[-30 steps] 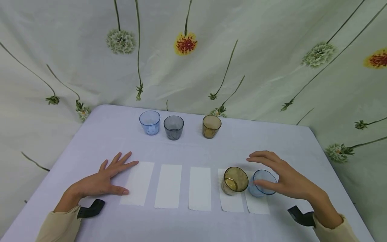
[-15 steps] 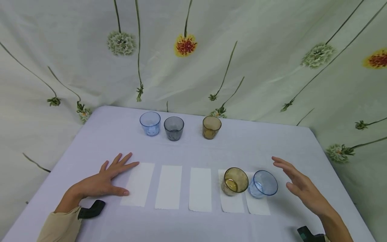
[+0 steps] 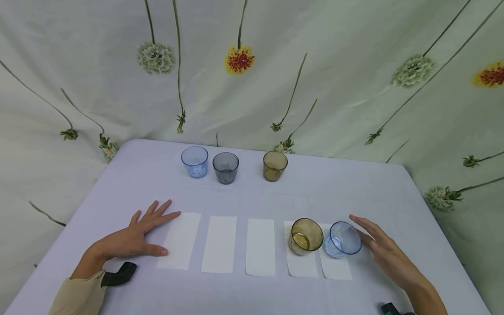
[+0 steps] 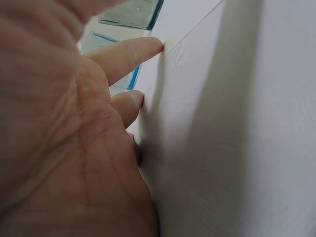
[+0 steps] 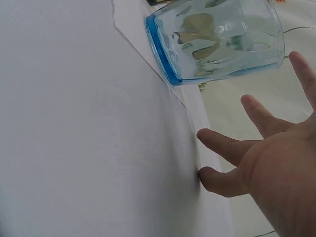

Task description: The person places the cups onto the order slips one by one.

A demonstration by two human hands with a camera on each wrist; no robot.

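Head view: a nudge from the right hand (image 3: 393, 258) could knock the blue tumbler (image 3: 342, 240), on the rightmost paper strip (image 3: 338, 270), into the amber tumbler (image 3: 306, 236). Left wrist: left hand (image 4: 74, 128) spread, empty. Right wrist: fingers (image 5: 227, 146) apart, gripping nothing.
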